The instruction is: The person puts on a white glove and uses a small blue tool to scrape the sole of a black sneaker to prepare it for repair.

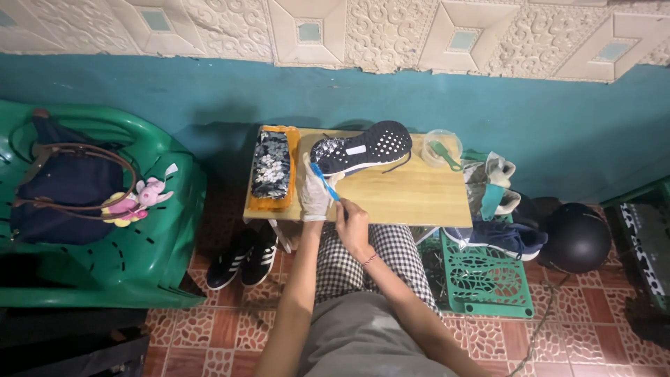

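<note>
Far left: green plastic chair (pixel 150 258) holding a dark bag (pixel 66 185) with brown straps, small pink and yellow plush toy (pixel 136 202) lying against it. Below the counter's left edge, on the tiled floor (pixel 230 328): pair of black sneakers with white stripes (pixel 244 258). Wooden counter (pixel 412 199) against the teal wall; at its left end, patterned dark cloth (pixel 271 165) lying on an orange mat (pixel 289 143). Left hand (pixel 314 192), in a white glove, gripping the heel end of a dark shoe (pixel 363 148); shoe tipped on its side near the counter's back edge, dotted sole facing up, lace hanging toward the front. Right hand (pixel 352 223), bare, closed around a blue toothbrush (pixel 324 181), bristle end just against the shoe's heel beside the gloved hand. Right end of counter: clear round tub (pixel 441 148) with a green tool inside. Just past the counter: grey-and-teal shoes (pixel 492 185) stacked over a blue sneaker (pixel 499 237), sitting on a green plastic crate (pixel 488 279). Black helmet (pixel 576 237) on the floor beside the crate. Checked cloth (pixel 391 255) over the lap.
</note>
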